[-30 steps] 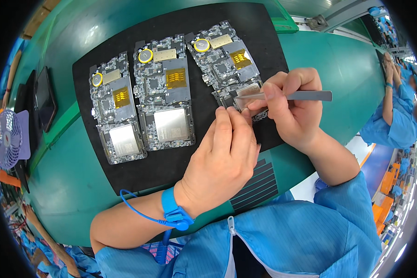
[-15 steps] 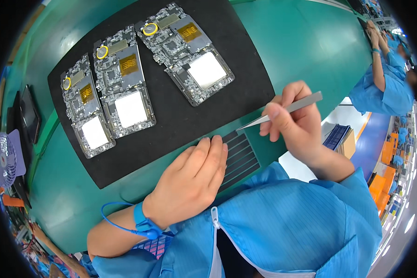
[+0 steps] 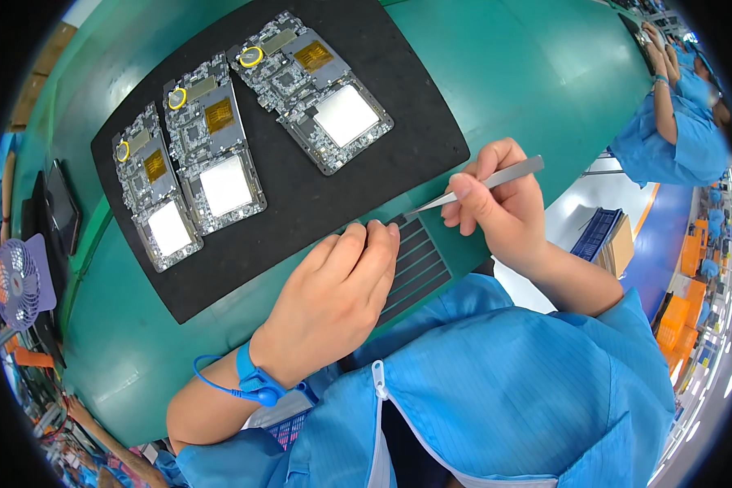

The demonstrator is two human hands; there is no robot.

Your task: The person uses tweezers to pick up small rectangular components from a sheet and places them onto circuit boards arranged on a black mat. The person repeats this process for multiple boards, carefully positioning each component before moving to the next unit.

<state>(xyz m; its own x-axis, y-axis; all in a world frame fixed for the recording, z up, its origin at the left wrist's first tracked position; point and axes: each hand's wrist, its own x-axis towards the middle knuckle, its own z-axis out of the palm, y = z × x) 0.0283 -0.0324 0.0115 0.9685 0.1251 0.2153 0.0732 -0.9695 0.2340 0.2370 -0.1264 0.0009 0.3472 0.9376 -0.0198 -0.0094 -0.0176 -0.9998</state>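
My right hand (image 3: 508,207) pinches a pair of metal tweezers (image 3: 504,175), their fine tip pointing left. Under that tip lies the top end of a sheet of narrow black strips (image 3: 419,260) on the green table. My left hand (image 3: 329,281) rests palm down over the sheet's left part, fingers stretched forward and close together, thumb hidden. A small dark piece shows between its fingertips and the tweezer tip; whether the fingers grip it is unclear. Beyond my hands a black mat (image 3: 301,195) carries three circuit boards, the right one (image 3: 313,89) apart from the middle board (image 3: 211,146) and left board (image 3: 154,187).
A blue strap with a cord (image 3: 256,378) circles my left wrist. A small purple fan (image 3: 16,281) and a dark flat device (image 3: 63,207) stand at the left. To the right are a blue tray (image 3: 598,232) and a co-worker in blue (image 3: 675,138).
The tweezers and my right hand have shifted slightly left, bringing the tip closer to my left fingertips. A dark piece now shows there. The whole view has shifted a little.
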